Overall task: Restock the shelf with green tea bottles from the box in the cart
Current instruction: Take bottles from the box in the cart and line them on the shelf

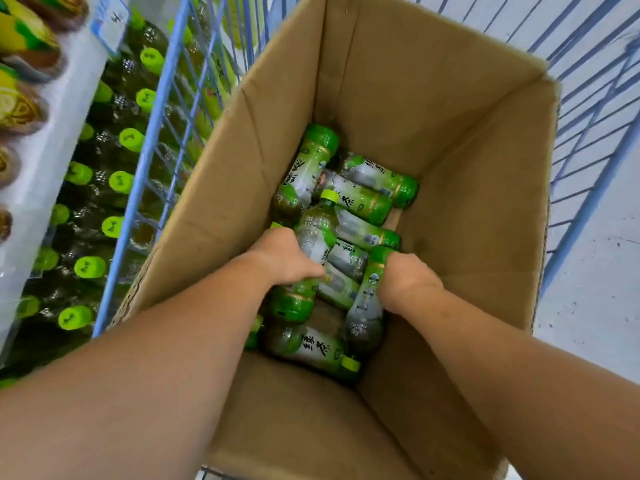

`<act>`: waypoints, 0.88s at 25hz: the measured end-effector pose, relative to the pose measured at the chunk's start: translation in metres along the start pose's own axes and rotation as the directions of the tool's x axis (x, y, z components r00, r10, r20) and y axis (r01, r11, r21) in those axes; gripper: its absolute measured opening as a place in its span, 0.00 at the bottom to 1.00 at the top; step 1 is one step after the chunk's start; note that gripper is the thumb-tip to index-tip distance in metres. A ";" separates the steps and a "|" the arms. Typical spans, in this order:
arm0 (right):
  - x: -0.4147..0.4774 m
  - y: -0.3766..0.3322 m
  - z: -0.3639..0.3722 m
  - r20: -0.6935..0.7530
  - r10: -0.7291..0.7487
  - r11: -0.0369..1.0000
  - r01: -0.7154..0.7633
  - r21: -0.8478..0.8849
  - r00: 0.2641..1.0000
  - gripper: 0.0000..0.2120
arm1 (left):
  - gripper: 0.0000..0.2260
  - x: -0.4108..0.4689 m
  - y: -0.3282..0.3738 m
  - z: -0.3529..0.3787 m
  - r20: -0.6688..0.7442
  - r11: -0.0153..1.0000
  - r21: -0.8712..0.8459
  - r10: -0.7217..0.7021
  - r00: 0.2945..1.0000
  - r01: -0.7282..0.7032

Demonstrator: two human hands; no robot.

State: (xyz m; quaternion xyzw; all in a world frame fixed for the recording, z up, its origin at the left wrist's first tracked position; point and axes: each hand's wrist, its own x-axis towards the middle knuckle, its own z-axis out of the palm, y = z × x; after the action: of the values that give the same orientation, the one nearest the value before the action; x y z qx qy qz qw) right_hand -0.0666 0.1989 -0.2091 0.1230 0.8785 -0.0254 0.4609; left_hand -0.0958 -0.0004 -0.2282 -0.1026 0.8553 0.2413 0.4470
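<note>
Both my arms reach down into a tall open cardboard box that stands in a blue wire cart. Several green tea bottles lie loose in a heap at the bottom. My left hand is closed around one bottle whose yellow-green cap points away from me. My right hand grips another bottle lying lengthwise beside it. The fingers of both hands are hidden under the bottles.
To the left, through the cart's wire side, rows of green tea bottles with lime caps stand on the shelf. A white shelf edge and other yellow-labelled drinks sit above them. Pale floor lies at right.
</note>
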 end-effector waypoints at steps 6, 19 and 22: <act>0.024 -0.008 -0.014 0.312 -0.572 0.489 0.621 -0.613 0.759 0.30 | 0.22 -0.011 -0.025 -0.002 -0.053 0.971 -0.237 -0.049 0.997 0.035; 0.028 -0.019 -0.040 0.418 -0.612 0.413 0.722 -0.556 0.672 0.17 | 0.22 -0.010 -0.025 0.005 -0.084 0.885 -0.463 -0.091 0.992 0.042; 0.007 -0.017 -0.093 0.365 -0.494 0.762 0.595 -0.257 0.789 0.24 | 0.22 -0.019 -0.023 0.001 -0.087 0.821 -0.570 -0.104 0.991 0.036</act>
State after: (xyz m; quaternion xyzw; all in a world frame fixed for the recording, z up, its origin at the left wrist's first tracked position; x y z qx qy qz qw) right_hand -0.1493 0.1988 -0.1628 -0.2308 0.7921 -0.0158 0.5649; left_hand -0.0754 -0.0207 -0.2210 -0.2757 0.7648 0.4613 0.3553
